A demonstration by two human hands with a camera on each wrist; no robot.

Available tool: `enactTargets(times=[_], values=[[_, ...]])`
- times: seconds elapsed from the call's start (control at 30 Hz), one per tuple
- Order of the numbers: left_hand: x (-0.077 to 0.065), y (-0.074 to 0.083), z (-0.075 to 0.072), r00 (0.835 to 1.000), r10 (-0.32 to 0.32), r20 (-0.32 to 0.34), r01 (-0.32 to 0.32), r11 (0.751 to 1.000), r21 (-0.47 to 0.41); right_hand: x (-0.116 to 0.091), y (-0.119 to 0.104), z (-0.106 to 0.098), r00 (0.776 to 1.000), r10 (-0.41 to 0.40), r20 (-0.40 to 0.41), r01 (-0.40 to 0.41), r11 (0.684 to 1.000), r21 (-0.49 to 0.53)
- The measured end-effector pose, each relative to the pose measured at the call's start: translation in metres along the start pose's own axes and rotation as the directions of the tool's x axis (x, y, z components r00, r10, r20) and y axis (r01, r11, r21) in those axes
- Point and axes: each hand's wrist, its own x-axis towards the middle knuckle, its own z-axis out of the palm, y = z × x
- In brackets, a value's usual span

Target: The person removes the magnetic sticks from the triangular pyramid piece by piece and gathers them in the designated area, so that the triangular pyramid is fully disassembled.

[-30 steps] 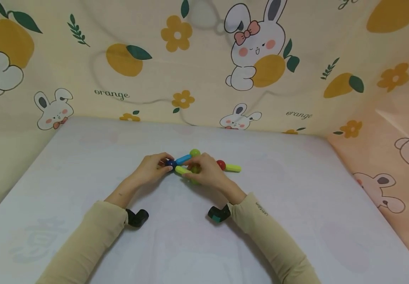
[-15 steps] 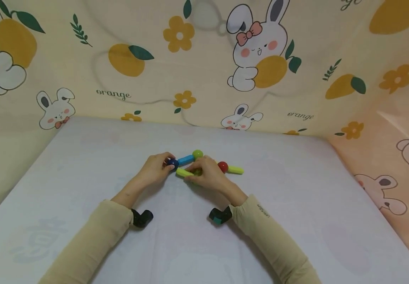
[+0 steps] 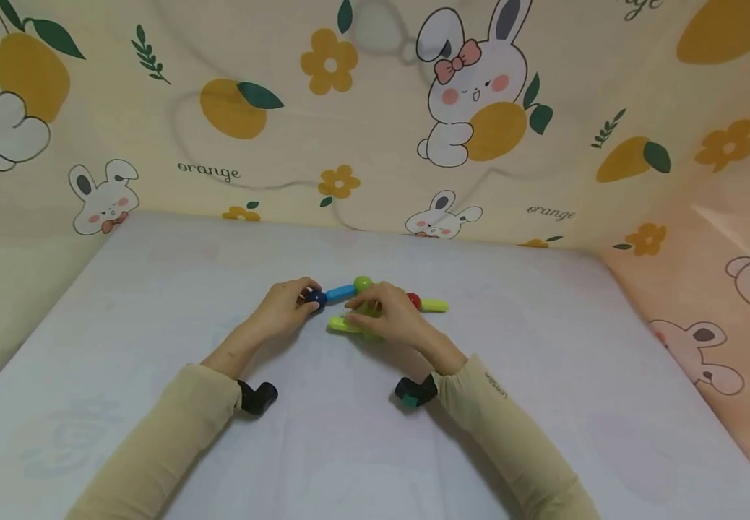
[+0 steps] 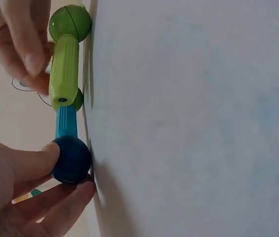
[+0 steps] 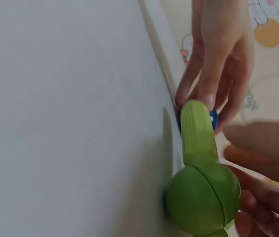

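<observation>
One dark blue ball (image 4: 71, 160) is pinched between the thumb and fingers of the left hand (image 3: 280, 310), in much the same place as a second ago. From it a blue stick (image 3: 340, 293) runs right and slightly far to a green ball (image 3: 363, 284). The near yellow-green stick (image 3: 344, 325), whose left end met the blue ball a second ago, now lies apart from it, to its near right. That stick joins a near green ball (image 5: 203, 200), beside the right hand (image 3: 394, 314). The right hand has shifted a little right, its thumb and forefinger now spread; whether its other fingers touch the near green ball, I cannot tell. To the right, that hand partly covers a red ball (image 3: 415, 300), with another yellow-green stick (image 3: 434, 306) pointing right over the white table (image 3: 323, 448).
</observation>
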Motion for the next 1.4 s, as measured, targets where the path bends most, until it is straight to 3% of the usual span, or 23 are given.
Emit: enactTargets(times=[0.2,0.47,0.77,1.07,1.4], values=[[-0.001,0.002,0.0,1.0,-0.016,0.011,0.016,1.0,-0.007,0.017,0.01,-0.001,0.997,0.018,-0.073,-0.017,1.0,0.011],[-0.001,0.003,-0.002,1.0,-0.024,0.02,0.024,1.0,-0.013,0.035,0.018,0.001,0.998,0.028,0.055,-0.027,0.999,-0.021],[0.0,0.001,-0.002,1.0,-0.029,0.012,0.029,0.999,-0.015,0.04,0.02,0.007,0.997,0.059,0.044,-0.057,0.998,-0.041],[0.001,0.002,-0.002,0.997,-0.074,0.028,0.074,0.997,-0.016,0.043,0.021,0.007,0.984,0.176,-0.003,-0.176,0.983,-0.054],[-0.001,0.002,-0.002,0.997,-0.065,0.032,0.065,0.998,-0.01,0.036,0.022,0.002,0.983,0.182,-0.003,-0.182,0.983,-0.002]])
